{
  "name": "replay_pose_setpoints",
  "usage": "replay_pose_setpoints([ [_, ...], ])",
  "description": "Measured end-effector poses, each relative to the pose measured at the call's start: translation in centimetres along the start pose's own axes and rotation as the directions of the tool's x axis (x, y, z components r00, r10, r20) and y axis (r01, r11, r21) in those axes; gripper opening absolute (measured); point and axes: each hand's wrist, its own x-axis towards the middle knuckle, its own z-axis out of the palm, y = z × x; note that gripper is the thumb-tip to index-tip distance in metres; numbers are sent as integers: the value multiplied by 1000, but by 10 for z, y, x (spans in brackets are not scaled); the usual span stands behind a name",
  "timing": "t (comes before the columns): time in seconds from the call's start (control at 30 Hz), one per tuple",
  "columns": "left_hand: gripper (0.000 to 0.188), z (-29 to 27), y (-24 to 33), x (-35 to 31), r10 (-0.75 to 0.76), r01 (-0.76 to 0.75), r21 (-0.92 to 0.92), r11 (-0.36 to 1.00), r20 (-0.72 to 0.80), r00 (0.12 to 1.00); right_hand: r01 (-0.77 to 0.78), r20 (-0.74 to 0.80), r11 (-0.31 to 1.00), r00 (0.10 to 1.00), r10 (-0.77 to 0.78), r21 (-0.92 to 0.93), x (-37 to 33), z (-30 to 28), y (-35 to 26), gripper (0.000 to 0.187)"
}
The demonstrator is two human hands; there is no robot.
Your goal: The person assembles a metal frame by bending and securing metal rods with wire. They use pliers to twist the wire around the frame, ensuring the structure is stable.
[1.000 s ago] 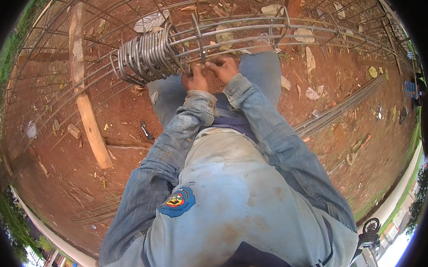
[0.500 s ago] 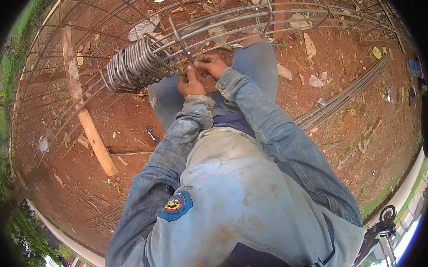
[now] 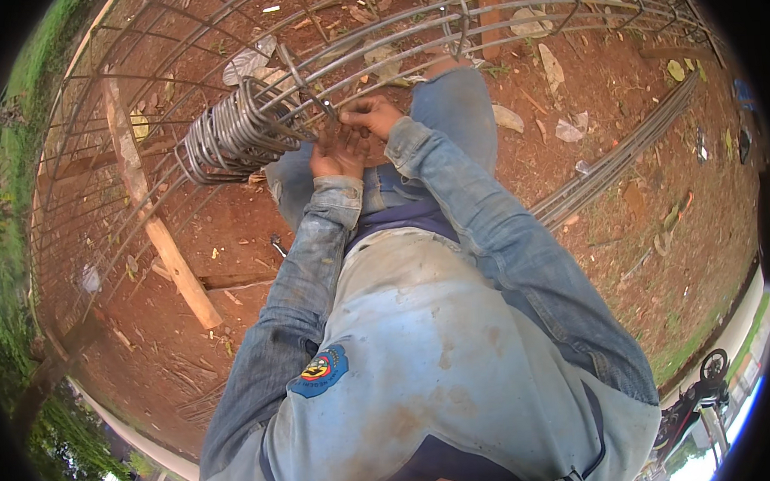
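Note:
A long cage of steel reinforcing bars (image 3: 530, 23) runs across the far side in front of my knees. On its bars, left of my hands, hangs a bunch of bent steel stirrups (image 3: 226, 136). A single stirrup (image 3: 296, 77) stands apart from them, its lower corner by my fingers. My right hand (image 3: 374, 116) is closed in a pinch at that corner; whatever its fingertips hold is too small to make out. Just below, my left hand (image 3: 338, 154) lies palm up with its fingers loosely apart, and nothing shows in it.
A wooden post (image 3: 166, 241) props the bars at the left, and another upright post (image 3: 489, 17) stands at the far side. Loose straight rods (image 3: 622, 148) lie on the red soil at right. A dark tool (image 3: 278, 245) lies left of my leg. Dry leaves are scattered about.
My left hand has come out of its pinch, turned palm up and dropped slightly away from the stirrup. My right hand stays pinched at the stirrup's corner. The whole view has shifted a little.

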Motion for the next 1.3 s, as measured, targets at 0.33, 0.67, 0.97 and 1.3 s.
replay_pose_setpoints([
  [0.33,32,-26,5,31,-63,35,108,994,271,961,-63,62,998,996,64,-8,-6,0,-14,20],
  [0.67,42,-36,6,31,34,-131,493,860,200,979,-269,14,940,961,278,-208,-4,-3,-32,47],
  [0.97,31,-44,14,42,260,-315,710,630,190,947,-381,85,908,924,372,175,-5,9,14,58],
  [1.3,41,-16,21,31,343,-192,754,628,-47,938,-106,-594,993,796,117,53,-206,-171,-56,50],
])
